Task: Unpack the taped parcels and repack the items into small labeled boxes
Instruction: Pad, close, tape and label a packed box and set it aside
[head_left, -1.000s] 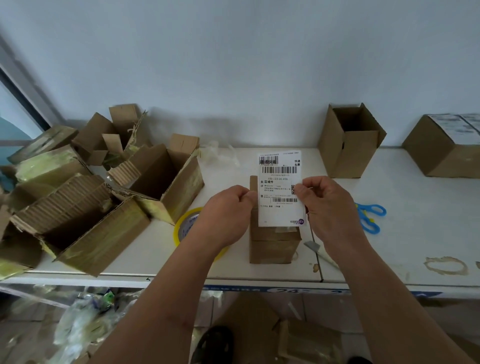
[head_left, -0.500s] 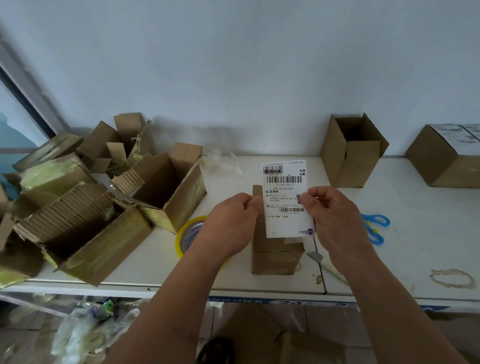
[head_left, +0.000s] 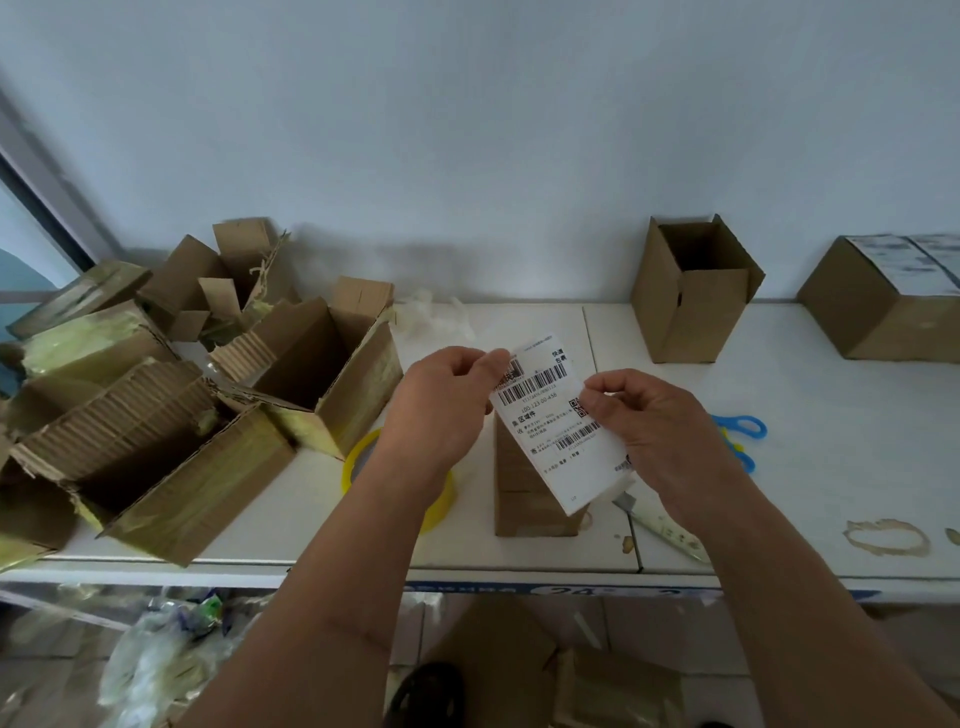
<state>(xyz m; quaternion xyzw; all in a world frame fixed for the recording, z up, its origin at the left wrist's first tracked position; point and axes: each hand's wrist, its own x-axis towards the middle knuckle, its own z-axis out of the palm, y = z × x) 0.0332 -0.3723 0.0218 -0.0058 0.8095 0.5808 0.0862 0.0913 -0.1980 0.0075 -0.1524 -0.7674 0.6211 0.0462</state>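
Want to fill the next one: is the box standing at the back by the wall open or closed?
Open: the box stands upright, its top flaps up and its dark interior showing.

The label (head_left: 558, 421) stood upright a moment ago; now it leans, its top edge swung over toward the left hand (head_left: 441, 410). That hand's fingers (head_left: 491, 358) have moved up to pinch the top left corner, where before they held the left edge lower down. The right hand (head_left: 654, 431) grips the right edge as before.
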